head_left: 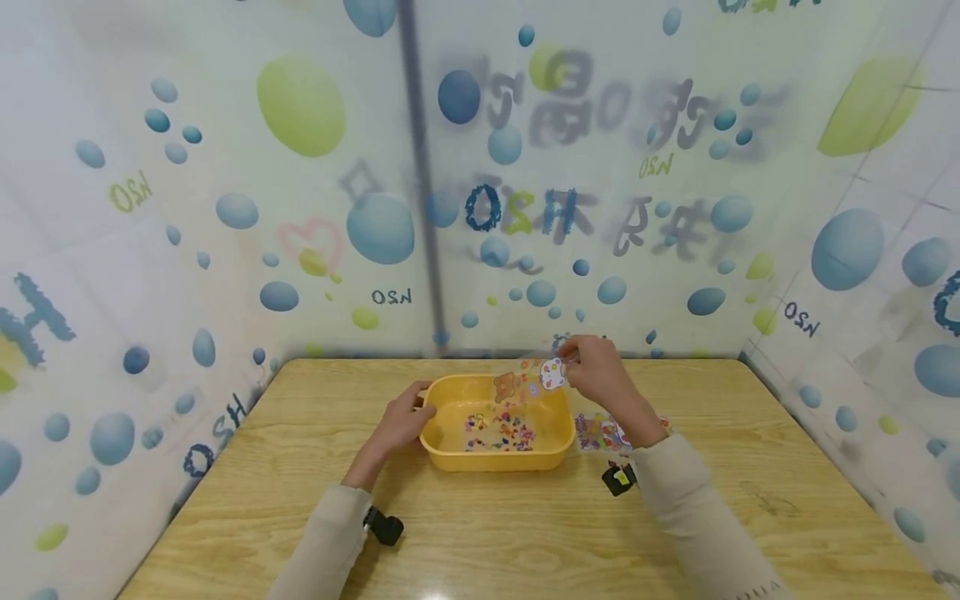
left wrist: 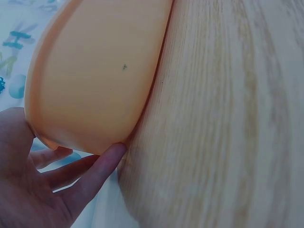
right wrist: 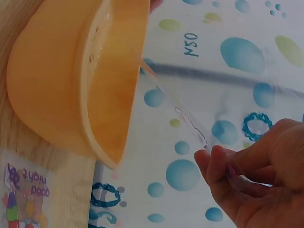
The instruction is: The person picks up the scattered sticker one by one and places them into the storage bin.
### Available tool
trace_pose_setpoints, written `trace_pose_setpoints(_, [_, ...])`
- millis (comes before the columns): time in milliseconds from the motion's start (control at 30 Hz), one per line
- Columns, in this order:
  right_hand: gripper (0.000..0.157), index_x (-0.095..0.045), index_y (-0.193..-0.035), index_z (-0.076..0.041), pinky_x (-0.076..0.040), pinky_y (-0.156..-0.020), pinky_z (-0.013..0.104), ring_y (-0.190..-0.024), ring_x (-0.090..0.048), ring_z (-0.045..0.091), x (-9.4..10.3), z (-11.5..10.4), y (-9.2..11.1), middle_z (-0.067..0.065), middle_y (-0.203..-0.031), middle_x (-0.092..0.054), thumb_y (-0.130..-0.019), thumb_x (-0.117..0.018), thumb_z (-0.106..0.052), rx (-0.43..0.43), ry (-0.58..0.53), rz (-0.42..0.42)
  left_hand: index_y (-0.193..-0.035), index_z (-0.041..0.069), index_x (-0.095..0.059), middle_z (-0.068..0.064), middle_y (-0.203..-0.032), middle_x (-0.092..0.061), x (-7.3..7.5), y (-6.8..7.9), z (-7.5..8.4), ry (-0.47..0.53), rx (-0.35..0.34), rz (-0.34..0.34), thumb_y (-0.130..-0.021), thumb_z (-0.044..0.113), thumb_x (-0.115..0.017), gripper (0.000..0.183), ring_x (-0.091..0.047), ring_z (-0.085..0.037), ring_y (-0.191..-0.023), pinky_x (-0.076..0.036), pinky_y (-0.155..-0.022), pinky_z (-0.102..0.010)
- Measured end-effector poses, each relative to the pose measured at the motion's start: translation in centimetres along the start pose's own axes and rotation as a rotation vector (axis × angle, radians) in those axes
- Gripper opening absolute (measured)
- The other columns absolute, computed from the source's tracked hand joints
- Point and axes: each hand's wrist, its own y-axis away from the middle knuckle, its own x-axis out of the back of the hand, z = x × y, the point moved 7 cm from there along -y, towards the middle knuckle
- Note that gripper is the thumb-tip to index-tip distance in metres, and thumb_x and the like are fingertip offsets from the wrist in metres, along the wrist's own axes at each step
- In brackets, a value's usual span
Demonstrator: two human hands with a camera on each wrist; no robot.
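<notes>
A yellow plastic basin (head_left: 495, 461) stands on the wooden table. My left hand (head_left: 401, 421) grips its left end, thumb at the rim and fingers spread along the outer wall in the left wrist view. Between thumb and fingertips, my right hand (head_left: 600, 379) pinches a clear sticker sheet (head_left: 506, 386) by its right edge. The sheet, printed with a brown bear and a white cartoon head, hangs tilted over the basin's back right part; it appears nearly edge-on in the right wrist view. Small colourful bits (head_left: 513, 433) lie inside the basin.
Right of the basin, partly under my right forearm, a second printed clear sheet (head_left: 595, 433) lies flat on the table (head_left: 480, 533). A patterned curtain (head_left: 525, 275) rises behind the table's back edge and along both sides. Black cameras (head_left: 386, 527) are strapped to both wrists.
</notes>
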Motion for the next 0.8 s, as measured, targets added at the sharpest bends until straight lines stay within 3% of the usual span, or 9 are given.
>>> trace_pose_setpoints(267, [0.03,-0.072,-0.112,0.006,-0.054,-0.056,0.024,-0.08,-0.069,0.025,-2.2,-1.7,-0.9,0.022,-0.11,-0.072,-0.087,-0.055,0.007,0.032,-0.001,-0.075,-0.149,0.011,-0.049,-0.026,-0.13,-0.062,-0.1,0.0,-0.1,0.0,0.0,0.001,-0.1,0.016,-0.055,0.05,-0.068,-0.034,-0.102,-0.064,-0.059,-0.037])
trace_pose_setpoints(533, [0.032,-0.072,-0.116,0.005,-0.036,-0.048,0.02,-0.059,-0.051,0.014,-4.7,-3.6,-1.1,0.022,-0.118,-0.072,-0.089,-0.055,0.007,0.032,-0.04,-0.175,-0.149,0.01,-0.049,-0.026,-0.128,-0.063,0.0,0.1,-0.1,0.013,-0.014,0.001,-0.099,0.015,-0.054,0.05,-0.069,-0.033,-0.099,-0.064,-0.059,-0.039])
trace_pose_setpoints(633, [0.034,-0.071,-0.119,0.006,-0.041,-0.048,0.021,-0.055,-0.055,0.013,-5.7,-4.3,-1.3,0.023,-0.12,-0.072,-0.089,-0.055,0.008,0.033,-0.046,-0.224,-0.149,0.01,-0.049,-0.026,-0.128,-0.063,0.0,0.1,0.0,0.011,-0.017,0.0,-0.099,0.015,-0.054,0.05,-0.069,-0.033,-0.099,-0.064,-0.059,-0.039])
trace_pose_setpoints(800, [0.035,-0.071,-0.12,0.007,-0.053,-0.056,0.024,-0.066,-0.068,0.015,-6.9,-5.2,-2.0,0.021,-0.12,-0.072,-0.089,-0.055,0.009,0.028,-0.028,-0.28,-0.149,0.011,-0.049,-0.026,-0.128,-0.063,0.0,0.1,0.1,0.016,-0.02,-0.004,-0.099,0.014,-0.054,0.05,-0.069,-0.032,-0.099,-0.064,-0.06,-0.039])
